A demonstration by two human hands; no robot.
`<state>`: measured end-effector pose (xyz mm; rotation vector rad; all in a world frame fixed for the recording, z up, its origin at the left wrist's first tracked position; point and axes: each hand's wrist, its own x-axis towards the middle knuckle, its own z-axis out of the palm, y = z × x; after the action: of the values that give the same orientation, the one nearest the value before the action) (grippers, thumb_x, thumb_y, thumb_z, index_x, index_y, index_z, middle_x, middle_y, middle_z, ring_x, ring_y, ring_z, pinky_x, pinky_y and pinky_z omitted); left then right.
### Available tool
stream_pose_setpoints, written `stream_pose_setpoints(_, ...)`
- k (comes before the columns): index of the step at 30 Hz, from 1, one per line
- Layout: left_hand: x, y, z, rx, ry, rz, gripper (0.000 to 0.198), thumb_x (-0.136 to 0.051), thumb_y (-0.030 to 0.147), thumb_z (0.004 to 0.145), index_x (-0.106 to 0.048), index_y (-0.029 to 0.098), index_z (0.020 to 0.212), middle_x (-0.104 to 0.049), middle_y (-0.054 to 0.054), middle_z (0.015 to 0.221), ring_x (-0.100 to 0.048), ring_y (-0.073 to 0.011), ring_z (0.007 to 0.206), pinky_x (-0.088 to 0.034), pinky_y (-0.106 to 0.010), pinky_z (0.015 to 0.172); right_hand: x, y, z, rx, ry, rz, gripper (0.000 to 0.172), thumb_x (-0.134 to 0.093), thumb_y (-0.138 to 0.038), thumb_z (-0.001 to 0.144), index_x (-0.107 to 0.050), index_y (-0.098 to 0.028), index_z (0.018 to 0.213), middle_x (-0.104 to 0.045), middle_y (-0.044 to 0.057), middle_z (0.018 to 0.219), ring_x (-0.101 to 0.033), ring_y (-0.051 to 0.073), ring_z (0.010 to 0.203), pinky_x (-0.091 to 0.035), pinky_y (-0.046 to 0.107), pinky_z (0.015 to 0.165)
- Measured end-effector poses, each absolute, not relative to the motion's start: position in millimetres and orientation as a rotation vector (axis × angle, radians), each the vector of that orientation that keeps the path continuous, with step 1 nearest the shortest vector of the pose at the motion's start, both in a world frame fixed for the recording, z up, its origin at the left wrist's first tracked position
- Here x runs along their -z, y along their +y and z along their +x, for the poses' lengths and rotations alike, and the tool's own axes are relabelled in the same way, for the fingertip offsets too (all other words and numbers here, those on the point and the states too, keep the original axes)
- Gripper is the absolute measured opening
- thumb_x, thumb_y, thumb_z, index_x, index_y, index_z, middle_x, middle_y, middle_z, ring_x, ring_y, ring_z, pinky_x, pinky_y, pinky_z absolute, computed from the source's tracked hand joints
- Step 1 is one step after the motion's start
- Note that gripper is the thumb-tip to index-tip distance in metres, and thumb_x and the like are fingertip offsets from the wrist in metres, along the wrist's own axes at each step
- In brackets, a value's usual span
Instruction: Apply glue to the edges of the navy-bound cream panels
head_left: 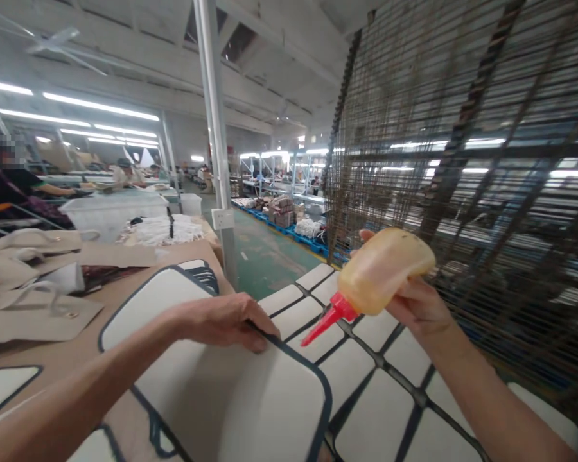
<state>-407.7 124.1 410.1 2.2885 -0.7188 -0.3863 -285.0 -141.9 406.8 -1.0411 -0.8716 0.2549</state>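
Note:
My left hand [236,317] grips the dark-edged rim of a cream panel [270,398] with rounded corners, fingers curled over its top edge. The panel is tilted up and bowed. Behind it shows another pale panel [158,295] with the same dark border. In my right hand [421,301] is a squeeze bottle [385,266] of yellowish translucent plastic, its red nozzle pointing down and left. The nozzle tip is just right of the panel's top edge, apart from it. Beneath the bottle lie several cream panels with dark edges [370,410], set out in rows.
A rusty wire rack [443,128] rises at the right. Beige bag pieces with handles [38,308] lie on the brown table surface [118,282] at the left. Farther back are a translucent bin [113,215], white cords [166,228] and a metal post [216,128]. A person [14,186] works at the far left.

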Motion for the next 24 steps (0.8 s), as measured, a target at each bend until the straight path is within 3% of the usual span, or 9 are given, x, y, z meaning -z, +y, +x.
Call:
stream_pose_setpoints(4,-414.5,115.1,-396.4,0.721,-0.710,2.201,0.034,-0.060,0.030,0.083,-0.069,0.009,0.108,-0.070,-0.008,0.099,-0.063,-0.0195,0.089,-0.047,-0.018,0.076,-412.3,-141.0,-286.6,-0.425,-0.994,-1.030,0.065,-0.084,-0.037,0.052,-0.061,-0.025,0.112,-0.065,0.006,0.093,-0.062,0.027,0.090,-0.052,0.041,0.081)
stream_pose_setpoints(10,-415.1,109.4,-394.7,0.897,-0.681,2.038,0.039,-0.063,0.034,0.081,-0.068,0.008,0.111,-0.071,-0.007,0.096,-0.064,-0.0183,0.085,-0.049,-0.018,0.075,-406.2,-130.1,-286.3,-0.516,-1.037,-0.974,0.067,-0.084,-0.035,0.054,-0.059,-0.024,0.115,-0.066,0.006,0.095,-0.063,0.023,0.088,-0.052,0.036,0.078)
stream_pose_setpoints(14,-418.3,105.8,-399.2,0.931,-0.662,2.000,0.043,-0.064,0.036,0.079,-0.067,0.007,0.112,-0.071,-0.008,0.097,-0.064,-0.0202,0.088,-0.049,-0.019,0.078,-400.7,-119.2,-285.4,-0.551,-0.992,-0.957,0.072,-0.086,-0.036,0.049,-0.059,-0.024,0.115,-0.066,0.006,0.089,-0.063,0.027,0.088,-0.052,0.040,0.080)
stream_pose_setpoints(20,-414.6,108.1,-403.7,0.936,-0.649,1.964,0.048,-0.065,0.037,0.078,-0.066,0.005,0.114,-0.069,-0.010,0.102,-0.063,-0.0214,0.092,-0.049,-0.021,0.081,-386.5,-113.7,-277.2,-0.578,-0.887,-0.982,0.066,-0.089,-0.037,0.045,-0.065,-0.023,0.106,-0.067,0.006,0.092,-0.064,0.023,0.079,-0.055,0.033,0.071)
stream_pose_setpoints(24,-415.3,110.8,-408.9,0.881,-0.628,1.997,0.047,-0.066,0.035,0.077,-0.066,0.005,0.113,-0.070,-0.010,0.101,-0.064,-0.0217,0.092,-0.049,-0.021,0.081,-381.3,-109.5,-277.4,-0.576,-0.837,-0.966,0.067,-0.090,-0.037,0.040,-0.066,-0.021,0.101,-0.067,0.004,0.082,-0.064,0.022,0.072,-0.056,0.032,0.068)
